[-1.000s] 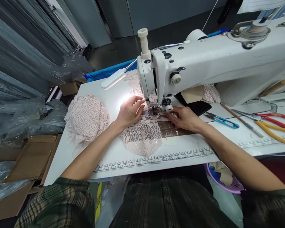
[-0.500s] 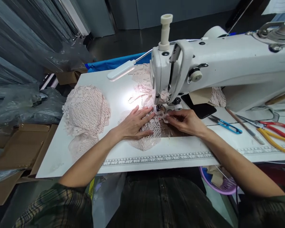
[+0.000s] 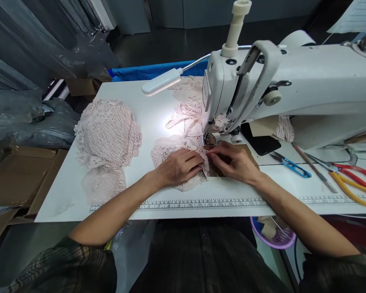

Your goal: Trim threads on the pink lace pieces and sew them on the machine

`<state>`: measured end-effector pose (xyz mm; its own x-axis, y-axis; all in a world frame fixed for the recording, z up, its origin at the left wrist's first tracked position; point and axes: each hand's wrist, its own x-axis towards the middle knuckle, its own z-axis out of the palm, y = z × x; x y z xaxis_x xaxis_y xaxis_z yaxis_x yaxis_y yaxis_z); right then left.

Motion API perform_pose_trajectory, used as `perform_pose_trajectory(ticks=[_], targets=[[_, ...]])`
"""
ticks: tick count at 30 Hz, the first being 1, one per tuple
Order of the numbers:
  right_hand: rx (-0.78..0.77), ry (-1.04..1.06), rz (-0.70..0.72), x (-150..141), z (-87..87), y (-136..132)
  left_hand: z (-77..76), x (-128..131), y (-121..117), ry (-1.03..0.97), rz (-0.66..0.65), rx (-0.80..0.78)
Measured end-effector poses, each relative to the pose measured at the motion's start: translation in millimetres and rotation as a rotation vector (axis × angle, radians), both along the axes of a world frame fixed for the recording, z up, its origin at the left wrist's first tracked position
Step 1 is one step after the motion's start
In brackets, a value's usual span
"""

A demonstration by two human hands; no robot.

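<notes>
A piece of pale pink lace (image 3: 167, 147) lies on the white table in front of the sewing machine (image 3: 240, 85). My left hand (image 3: 181, 167) rests on it with curled fingers, gripping the lace near its right edge. Thumb and fingertips of my right hand (image 3: 232, 160) are pinched at that same edge, just below the presser foot (image 3: 210, 139). The lace edge is now on the near side of the foot. More pink lace (image 3: 187, 116) lies bunched behind it, left of the machine head.
A heap of pink lace (image 3: 108, 134) sits on the left. A lamp (image 3: 161, 81) lights the work. On the right lie blue thread snips (image 3: 291, 165), scissors (image 3: 354, 183) and a black phone-like slab (image 3: 260, 140). A printed ruler (image 3: 189, 204) runs along the front edge.
The lace has come out from the presser foot toward me. My left hand has gone from lying flat to curled fingers, and my right hand has moved slightly nearer to me. The view has shifted.
</notes>
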<state>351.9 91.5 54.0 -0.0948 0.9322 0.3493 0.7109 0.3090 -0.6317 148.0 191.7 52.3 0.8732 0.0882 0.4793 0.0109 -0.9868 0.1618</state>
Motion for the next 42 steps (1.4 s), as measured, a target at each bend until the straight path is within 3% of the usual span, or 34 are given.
perform_pose_trajectory(ticks=[2, 8, 12, 20, 27, 37, 42], targets=[[0.046, -0.066, -0.072, 4.5, -2.1, 1.5, -0.8, -1.7, 1.4, 0.005, -0.024, -0.013], [0.029, -0.392, 0.007, 0.7, -9.8, 2.2, 6.2, -5.4, -2.9, -0.004, -0.068, -0.016], [0.005, -0.485, 0.001, -2.3, -10.1, 4.0, 8.2, -6.0, -1.8, 0.002, -0.082, 0.01], [0.023, -0.243, 0.032, 7.0, -10.7, 2.5, 2.6, -9.3, 3.7, -0.052, -0.116, 0.024], [0.027, -0.291, 0.066, 7.9, -12.3, 2.6, 3.3, -6.7, 5.2, -0.107, -0.143, 0.043], [0.018, -0.292, 0.066, 6.3, -10.9, 3.1, 3.9, -5.5, 4.1, -0.03, -0.122, 0.045], [-0.061, -0.128, 0.03, 9.2, -5.4, 1.9, 5.2, -2.8, 3.6, -0.044, -0.134, 0.083]])
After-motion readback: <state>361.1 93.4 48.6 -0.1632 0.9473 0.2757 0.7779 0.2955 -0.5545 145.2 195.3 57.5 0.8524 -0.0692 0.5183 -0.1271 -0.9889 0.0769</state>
